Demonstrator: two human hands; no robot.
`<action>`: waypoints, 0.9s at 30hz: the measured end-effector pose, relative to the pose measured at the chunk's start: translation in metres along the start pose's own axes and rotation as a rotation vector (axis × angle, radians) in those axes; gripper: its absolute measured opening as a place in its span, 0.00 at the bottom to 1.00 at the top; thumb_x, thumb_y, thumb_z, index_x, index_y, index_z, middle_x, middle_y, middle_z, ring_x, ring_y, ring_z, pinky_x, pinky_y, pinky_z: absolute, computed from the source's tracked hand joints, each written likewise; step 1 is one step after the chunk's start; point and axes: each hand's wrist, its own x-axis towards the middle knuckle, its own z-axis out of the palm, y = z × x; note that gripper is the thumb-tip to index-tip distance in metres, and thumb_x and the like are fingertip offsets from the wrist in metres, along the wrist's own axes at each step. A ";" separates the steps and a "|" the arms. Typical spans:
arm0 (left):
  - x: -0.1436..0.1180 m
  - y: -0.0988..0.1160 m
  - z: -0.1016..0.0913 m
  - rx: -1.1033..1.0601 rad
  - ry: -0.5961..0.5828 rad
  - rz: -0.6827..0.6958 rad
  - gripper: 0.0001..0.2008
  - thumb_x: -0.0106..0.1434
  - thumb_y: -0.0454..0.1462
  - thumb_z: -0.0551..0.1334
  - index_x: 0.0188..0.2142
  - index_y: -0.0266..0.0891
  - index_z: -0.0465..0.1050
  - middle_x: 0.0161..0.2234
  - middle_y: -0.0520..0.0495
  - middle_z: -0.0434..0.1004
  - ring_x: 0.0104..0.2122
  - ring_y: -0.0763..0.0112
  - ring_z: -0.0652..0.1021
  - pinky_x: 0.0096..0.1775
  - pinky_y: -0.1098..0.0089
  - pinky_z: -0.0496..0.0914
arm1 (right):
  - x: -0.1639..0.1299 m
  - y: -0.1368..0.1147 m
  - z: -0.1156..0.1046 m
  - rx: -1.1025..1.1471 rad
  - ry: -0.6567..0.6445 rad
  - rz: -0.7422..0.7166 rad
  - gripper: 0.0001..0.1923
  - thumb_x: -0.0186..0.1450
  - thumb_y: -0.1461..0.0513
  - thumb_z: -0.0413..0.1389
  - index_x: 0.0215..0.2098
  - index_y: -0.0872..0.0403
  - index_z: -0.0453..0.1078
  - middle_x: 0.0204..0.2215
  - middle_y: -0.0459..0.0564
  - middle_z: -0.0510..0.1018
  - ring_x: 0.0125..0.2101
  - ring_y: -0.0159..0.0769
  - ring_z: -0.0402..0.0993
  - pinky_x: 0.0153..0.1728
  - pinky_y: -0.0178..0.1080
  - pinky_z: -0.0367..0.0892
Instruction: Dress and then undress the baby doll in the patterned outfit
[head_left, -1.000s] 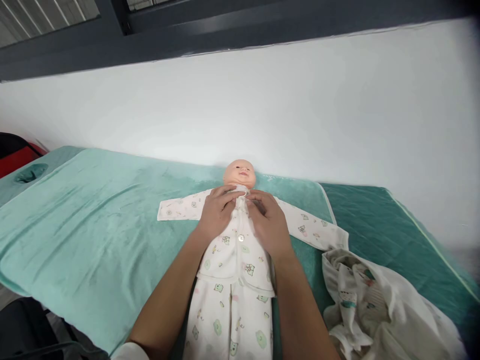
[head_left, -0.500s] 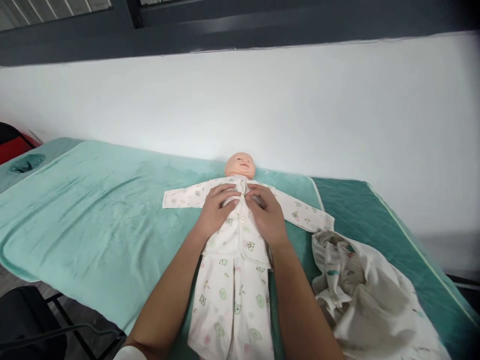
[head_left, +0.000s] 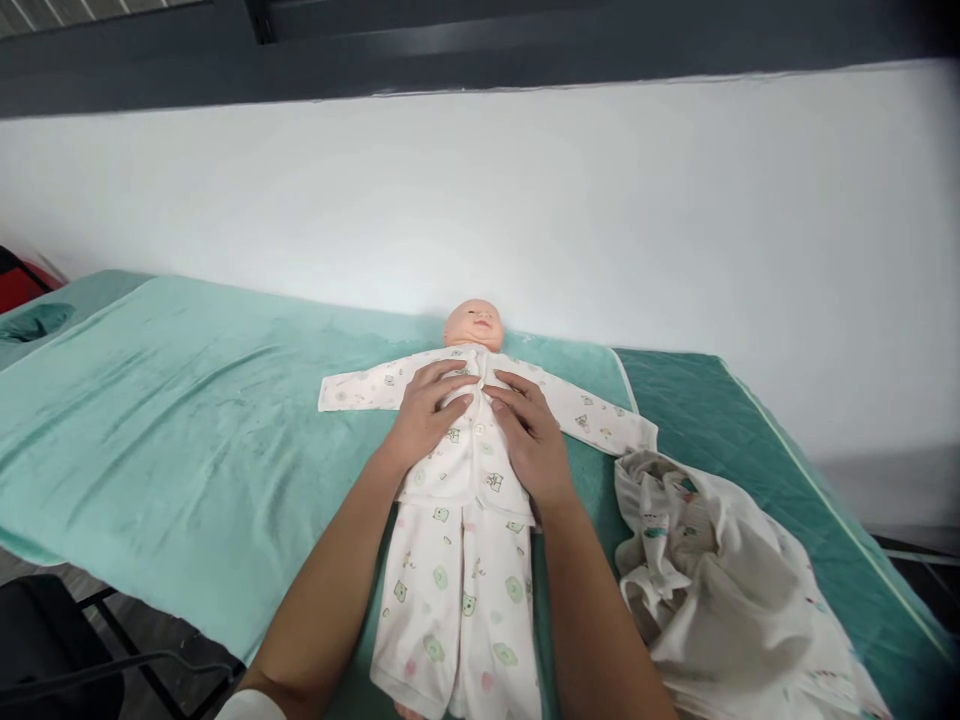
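A baby doll (head_left: pixel 474 325) lies on its back with its arms spread, dressed in a white baby shirt (head_left: pixel 495 478) and matching trousers (head_left: pixel 439 590) printed with bears. My left hand (head_left: pixel 429 412) rests on one side of the shirt's chest, fingers stretched towards the front opening. Opposite it, my right hand (head_left: pixel 531 432) lies on the other side with its fingers apart. Both sets of fingertips touch the cloth close to a small button (head_left: pixel 481 383). Lower on the front, another button (head_left: pixel 479 430) shows between my hands. Cloth under the palms is hidden.
A rumpled white printed cloth (head_left: pixel 739 600) lies to the right, against the shirt's sleeve end. Beneath everything is a light green blanket (head_left: pixel 172 420) on a darker green padded bed (head_left: pixel 679 400). A white wall (head_left: pixel 480 200) runs behind; a black chair (head_left: pixel 56 640) stands lower left.
The fingers of my right hand have spread a little wider on the shirt. My left hand stays nearly in place, and the whole view has shifted slightly.
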 end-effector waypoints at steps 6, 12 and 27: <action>0.000 0.002 -0.001 0.061 -0.048 -0.002 0.15 0.70 0.39 0.58 0.54 0.52 0.76 0.62 0.49 0.69 0.64 0.63 0.66 0.66 0.58 0.61 | -0.003 -0.006 0.002 -0.131 -0.050 -0.044 0.14 0.72 0.56 0.52 0.54 0.43 0.71 0.63 0.49 0.66 0.65 0.43 0.58 0.67 0.55 0.55; -0.004 0.011 -0.003 0.217 -0.123 0.046 0.20 0.72 0.35 0.51 0.57 0.53 0.74 0.64 0.47 0.65 0.67 0.59 0.61 0.66 0.52 0.58 | -0.005 -0.012 0.004 -0.040 0.015 0.008 0.18 0.70 0.56 0.55 0.58 0.44 0.65 0.61 0.50 0.68 0.63 0.42 0.61 0.66 0.52 0.56; -0.008 0.018 -0.023 -0.075 -0.212 -0.025 0.05 0.66 0.41 0.64 0.39 0.46 0.78 0.65 0.48 0.65 0.66 0.57 0.64 0.59 0.59 0.70 | -0.006 -0.016 -0.016 0.073 -0.146 0.092 0.07 0.67 0.54 0.59 0.35 0.47 0.74 0.64 0.45 0.67 0.59 0.46 0.67 0.55 0.48 0.64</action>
